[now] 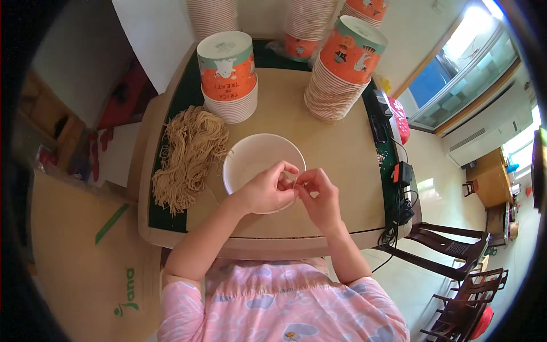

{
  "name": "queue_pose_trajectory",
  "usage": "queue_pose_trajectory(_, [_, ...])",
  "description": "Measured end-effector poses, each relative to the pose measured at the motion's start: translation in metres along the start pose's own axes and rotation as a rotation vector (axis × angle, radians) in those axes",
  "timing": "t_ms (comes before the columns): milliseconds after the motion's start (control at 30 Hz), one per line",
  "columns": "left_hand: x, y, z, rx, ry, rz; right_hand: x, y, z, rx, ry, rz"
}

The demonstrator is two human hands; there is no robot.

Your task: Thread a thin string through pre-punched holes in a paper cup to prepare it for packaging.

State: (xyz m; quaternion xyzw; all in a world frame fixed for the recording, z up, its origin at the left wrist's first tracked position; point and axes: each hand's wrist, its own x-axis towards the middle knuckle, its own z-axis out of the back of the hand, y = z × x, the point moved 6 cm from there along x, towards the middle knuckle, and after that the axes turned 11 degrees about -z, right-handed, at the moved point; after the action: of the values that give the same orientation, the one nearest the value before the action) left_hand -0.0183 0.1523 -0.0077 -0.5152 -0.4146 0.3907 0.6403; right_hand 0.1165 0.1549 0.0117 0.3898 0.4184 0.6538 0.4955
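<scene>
An open white paper bucket point(241, 165) stands near the table's front edge, its white inside facing up. Over its right rim my left hand point(266, 188) and my right hand point(319, 196) meet with fingers pinched together. A short bit of thin tan string point(294, 184) shows between the fingertips; the rest is hidden by the fingers. Another small end of string pokes out at the bucket's upper left rim. To the left lies a loose bundle of tan strings point(191, 157).
Upside-down stacks of orange-and-green printed buckets stand at the back: a left stack point(231, 105) and a taller right stack point(336, 94). A power strip point(379, 117) and a black adapter point(403, 174) with cables line the right edge. A cardboard box point(85, 251) sits left of the table.
</scene>
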Motion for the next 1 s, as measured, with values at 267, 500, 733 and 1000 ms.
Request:
queue_pose_trajectory(267, [0.003,-0.007,0.007,0.243,-0.127,0.03,0.001,0.0,0.003,-0.037,0.018,-0.066])
queue_pose_trajectory(500, [0.0,-0.021,0.006,0.682,-0.148,-0.244,0.0,0.001,0.003,-0.024,0.033,-0.027])
queue_pose_trajectory(733, [0.002,-0.006,0.008,0.39,-0.11,-0.114,0.0,0.003,0.005,0.003,0.041,-0.053])
queue_pose_trajectory(1000, [0.005,0.016,0.001,-0.388,-0.029,0.213,0.001,0.016,0.008,-0.117,0.0,0.075])
